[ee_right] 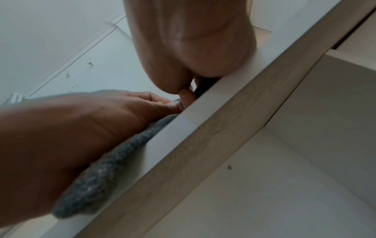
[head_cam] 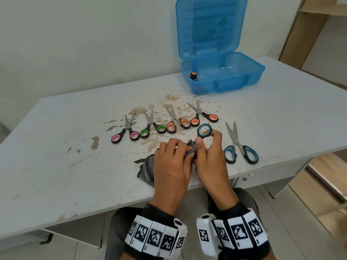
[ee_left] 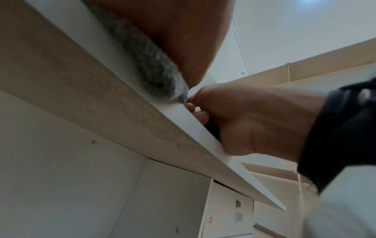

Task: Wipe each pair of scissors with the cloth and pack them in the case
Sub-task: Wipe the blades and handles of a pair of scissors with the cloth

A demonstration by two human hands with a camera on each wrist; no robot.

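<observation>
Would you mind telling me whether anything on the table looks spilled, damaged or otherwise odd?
Yes: brown stains blotch the white table around the scissors laid in a row, like a dried spill or worn coating. The grey cloth under the left hand has a frayed, ragged edge. Nothing else stands out.

You have five pairs of scissors lying on the table [head_cam: 56, 147]: one pink [head_cam: 125, 132], one green [head_cam: 153, 126], two orange [head_cam: 176, 121] [head_cam: 203, 114], one blue [head_cam: 240, 147]. A sixth, blue-handled pair [head_cam: 204, 131] is in hand, a seventh in the one case [head_cam: 225, 79]. One cloth [head_cam: 148, 169].
</observation>
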